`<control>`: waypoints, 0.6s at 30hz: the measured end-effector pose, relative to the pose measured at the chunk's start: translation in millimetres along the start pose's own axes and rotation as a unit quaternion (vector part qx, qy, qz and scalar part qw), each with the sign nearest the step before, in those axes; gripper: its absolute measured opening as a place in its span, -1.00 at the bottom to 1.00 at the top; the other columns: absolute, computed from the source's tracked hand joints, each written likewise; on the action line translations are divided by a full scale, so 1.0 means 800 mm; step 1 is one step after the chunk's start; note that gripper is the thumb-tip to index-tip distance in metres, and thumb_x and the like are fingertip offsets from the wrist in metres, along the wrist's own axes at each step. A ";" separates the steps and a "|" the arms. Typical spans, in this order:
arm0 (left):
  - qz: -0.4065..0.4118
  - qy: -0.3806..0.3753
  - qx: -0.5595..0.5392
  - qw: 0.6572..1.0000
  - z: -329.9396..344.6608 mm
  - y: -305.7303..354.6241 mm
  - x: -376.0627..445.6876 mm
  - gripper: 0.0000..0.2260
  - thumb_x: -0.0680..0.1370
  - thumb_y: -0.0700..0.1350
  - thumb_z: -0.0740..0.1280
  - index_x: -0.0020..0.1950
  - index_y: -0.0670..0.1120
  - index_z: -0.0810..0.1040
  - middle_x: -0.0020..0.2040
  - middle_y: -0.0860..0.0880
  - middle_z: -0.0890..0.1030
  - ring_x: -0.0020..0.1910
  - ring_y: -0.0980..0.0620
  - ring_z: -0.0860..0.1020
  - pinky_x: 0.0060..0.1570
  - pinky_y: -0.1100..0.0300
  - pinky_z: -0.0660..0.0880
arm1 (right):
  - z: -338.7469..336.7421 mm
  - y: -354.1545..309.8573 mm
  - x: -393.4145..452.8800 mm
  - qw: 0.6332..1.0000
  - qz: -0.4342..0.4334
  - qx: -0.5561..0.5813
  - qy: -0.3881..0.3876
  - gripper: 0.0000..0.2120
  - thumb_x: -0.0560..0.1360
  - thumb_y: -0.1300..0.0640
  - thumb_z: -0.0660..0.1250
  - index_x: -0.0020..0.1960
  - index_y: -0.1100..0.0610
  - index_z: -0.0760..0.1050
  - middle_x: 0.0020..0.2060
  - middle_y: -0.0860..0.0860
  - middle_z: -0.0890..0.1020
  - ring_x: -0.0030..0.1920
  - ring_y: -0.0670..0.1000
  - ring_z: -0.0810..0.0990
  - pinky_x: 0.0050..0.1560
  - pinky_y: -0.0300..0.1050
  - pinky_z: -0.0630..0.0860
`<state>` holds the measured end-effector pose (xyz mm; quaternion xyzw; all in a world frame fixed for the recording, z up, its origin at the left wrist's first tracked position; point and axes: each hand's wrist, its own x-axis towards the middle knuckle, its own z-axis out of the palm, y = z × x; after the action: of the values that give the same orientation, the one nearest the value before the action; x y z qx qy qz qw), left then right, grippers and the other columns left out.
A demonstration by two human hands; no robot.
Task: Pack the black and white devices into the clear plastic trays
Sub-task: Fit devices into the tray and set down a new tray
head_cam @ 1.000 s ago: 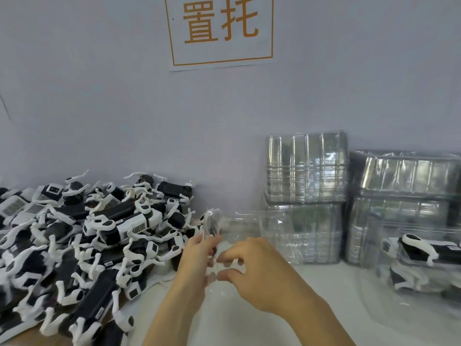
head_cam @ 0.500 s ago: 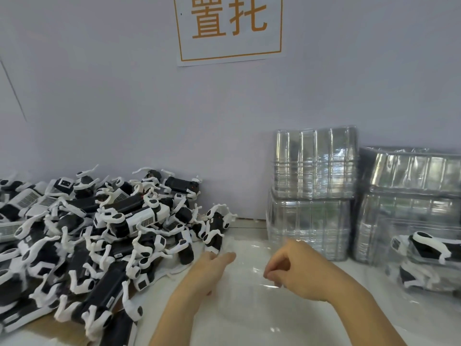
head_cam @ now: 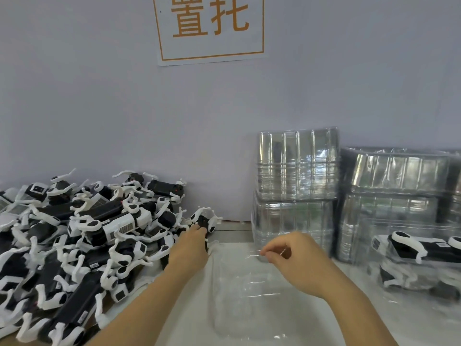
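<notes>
A heap of black and white devices (head_cam: 82,236) covers the left of the table. My left hand (head_cam: 190,248) reaches to the heap's right edge and its fingers close on one black and white device (head_cam: 204,221) there. An empty clear plastic tray (head_cam: 247,293) lies flat on the table in front of me. My right hand (head_cam: 291,260) hovers over the tray's far right corner, thumb and fingers pinching its clear rim.
Two stacks of empty clear trays (head_cam: 296,186) stand against the wall behind the flat tray, with more stacked trays (head_cam: 399,203) to the right. A filled tray with devices (head_cam: 419,260) sits at the far right. A paper sign (head_cam: 210,28) hangs on the wall.
The clear tray was held up in both hands and now lies flat on the table. My left hand has moved left and forward onto a device at the heap's edge.
</notes>
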<state>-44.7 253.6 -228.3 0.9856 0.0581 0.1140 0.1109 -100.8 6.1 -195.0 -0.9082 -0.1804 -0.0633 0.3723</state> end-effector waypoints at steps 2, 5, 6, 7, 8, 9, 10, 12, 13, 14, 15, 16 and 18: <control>0.007 0.003 0.062 0.998 -0.004 -0.003 0.009 -0.75 0.59 -0.21 0.23 0.25 -0.05 0.52 0.19 -0.07 0.55 0.16 -0.11 0.55 0.07 0.02 0.53 | 0.001 0.002 0.000 1.000 -0.001 -0.001 0.000 -0.84 0.59 0.05 0.35 -0.02 -0.15 0.69 -0.16 -0.31 0.65 -0.11 -0.35 0.56 -0.25 -0.47 0.45; 0.018 0.012 0.110 0.994 -0.011 -0.007 0.017 -0.78 0.61 -0.25 0.20 0.17 -0.08 0.57 0.09 -0.11 0.60 0.07 -0.14 0.60 -0.03 0.05 0.52 | 0.002 0.005 0.001 1.000 0.002 0.002 0.003 -0.84 0.59 0.05 0.34 -0.01 -0.14 0.69 -0.15 -0.32 0.64 -0.12 -0.35 0.56 -0.24 -0.47 0.45; 0.019 0.021 0.097 0.995 -0.013 -0.008 0.020 -0.80 0.62 -0.26 0.19 0.13 -0.11 0.58 0.06 -0.13 0.60 0.03 -0.15 0.60 -0.05 0.04 0.52 | 0.002 0.006 0.002 1.000 0.003 0.004 0.005 -0.84 0.59 0.06 0.34 0.00 -0.14 0.69 -0.15 -0.31 0.65 -0.11 -0.35 0.56 -0.24 -0.47 0.45; 0.015 0.034 0.069 0.997 -0.016 -0.009 0.022 -0.80 0.64 -0.26 0.16 0.10 -0.13 0.58 0.02 -0.14 0.59 -0.01 -0.17 0.59 -0.07 0.02 0.52 | 0.003 0.007 0.003 1.000 0.003 0.005 0.008 -0.84 0.59 0.06 0.34 -0.01 -0.14 0.69 -0.15 -0.30 0.65 -0.11 -0.35 0.55 -0.23 -0.48 0.45; 0.008 0.053 0.034 0.998 -0.018 -0.009 0.023 -0.79 0.64 -0.29 0.15 0.08 -0.13 0.57 -0.01 -0.15 0.58 -0.06 -0.17 0.58 -0.10 0.00 0.53 | 0.004 0.008 0.003 1.000 0.004 0.004 0.013 -0.83 0.59 0.06 0.34 -0.01 -0.13 0.69 -0.15 -0.29 0.66 -0.12 -0.35 0.56 -0.23 -0.49 0.44; -0.001 0.080 -0.007 0.997 -0.023 -0.009 0.023 -0.77 0.63 -0.32 0.14 0.06 -0.13 0.57 -0.05 -0.16 0.58 -0.10 -0.17 0.57 -0.13 -0.02 0.53 | 0.005 0.009 0.004 1.000 0.006 0.000 0.021 -0.83 0.59 0.07 0.34 0.00 -0.12 0.69 -0.14 -0.28 0.66 -0.13 -0.33 0.56 -0.24 -0.48 0.44; -0.009 0.110 -0.051 0.993 -0.028 -0.007 0.024 -0.76 0.62 -0.34 0.15 0.03 -0.13 0.58 -0.08 -0.17 0.58 -0.14 -0.18 0.56 -0.17 -0.03 0.53 | 0.006 0.009 0.005 0.999 0.011 -0.006 0.032 -0.82 0.59 0.08 0.33 0.00 -0.12 0.69 -0.14 -0.27 0.67 -0.14 -0.31 0.58 -0.25 -0.46 0.44; -0.014 0.159 -0.143 0.977 -0.044 0.001 0.025 -0.76 0.61 -0.37 0.19 -0.04 -0.15 0.61 -0.16 -0.19 0.61 -0.22 -0.18 0.56 -0.22 -0.03 0.52 | 0.007 0.011 0.006 0.998 0.025 -0.013 0.059 -0.81 0.59 0.10 0.31 0.02 -0.12 0.68 -0.15 -0.25 0.66 -0.16 -0.26 0.59 -0.24 -0.42 0.43; -0.016 0.179 -0.187 0.966 -0.055 0.008 0.024 -0.77 0.61 -0.36 0.21 -0.10 -0.15 0.61 -0.22 -0.19 0.61 -0.27 -0.16 0.55 -0.27 0.00 0.50 | 0.007 0.012 0.006 0.997 0.029 -0.009 0.073 -0.80 0.59 0.10 0.30 0.03 -0.12 0.68 -0.16 -0.26 0.65 -0.16 -0.25 0.59 -0.23 -0.42 0.43; -0.020 0.200 -0.229 0.953 -0.066 0.017 0.022 -0.78 0.61 -0.33 0.23 -0.14 -0.16 0.61 -0.28 -0.16 0.60 -0.34 -0.10 0.52 -0.35 0.08 0.44 | 0.008 0.013 0.007 0.996 0.029 -0.002 0.086 -0.79 0.59 0.10 0.29 0.05 -0.13 0.67 -0.18 -0.26 0.64 -0.17 -0.26 0.59 -0.24 -0.42 0.42; -0.028 0.219 -0.268 0.938 -0.078 0.026 0.018 -0.78 0.62 -0.29 0.25 -0.17 -0.15 0.61 -0.33 -0.11 0.58 -0.39 -0.04 0.49 -0.41 0.17 0.37 | 0.009 0.013 0.008 0.995 0.026 0.006 0.097 -0.78 0.59 0.10 0.28 0.07 -0.13 0.66 -0.17 -0.26 0.63 -0.19 -0.27 0.59 -0.26 -0.42 0.42; -0.038 0.236 -0.303 0.923 -0.090 0.036 0.013 -0.78 0.63 -0.24 0.27 -0.18 -0.12 0.62 -0.35 -0.06 0.57 -0.40 0.01 0.47 -0.42 0.23 0.32 | 0.010 0.012 0.008 0.994 0.021 0.016 0.107 -0.78 0.59 0.10 0.28 0.10 -0.13 0.65 -0.16 -0.24 0.63 -0.20 -0.27 0.58 -0.28 -0.42 0.42; -0.063 0.264 -0.365 0.891 -0.111 0.056 -0.002 -0.77 0.63 -0.19 0.28 -0.20 -0.02 0.61 -0.31 -0.01 0.60 -0.32 -0.01 0.51 -0.36 0.20 0.36 | 0.015 0.007 0.009 0.991 0.005 0.047 0.122 -0.75 0.59 0.12 0.28 0.17 -0.14 0.61 -0.10 -0.22 0.63 -0.15 -0.31 0.56 -0.29 -0.43 0.45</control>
<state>-63.6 228.2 -133.8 0.8036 0.1016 0.3758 0.4503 -92.3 12.6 -205.3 -0.8762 -0.1314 -0.1631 0.4341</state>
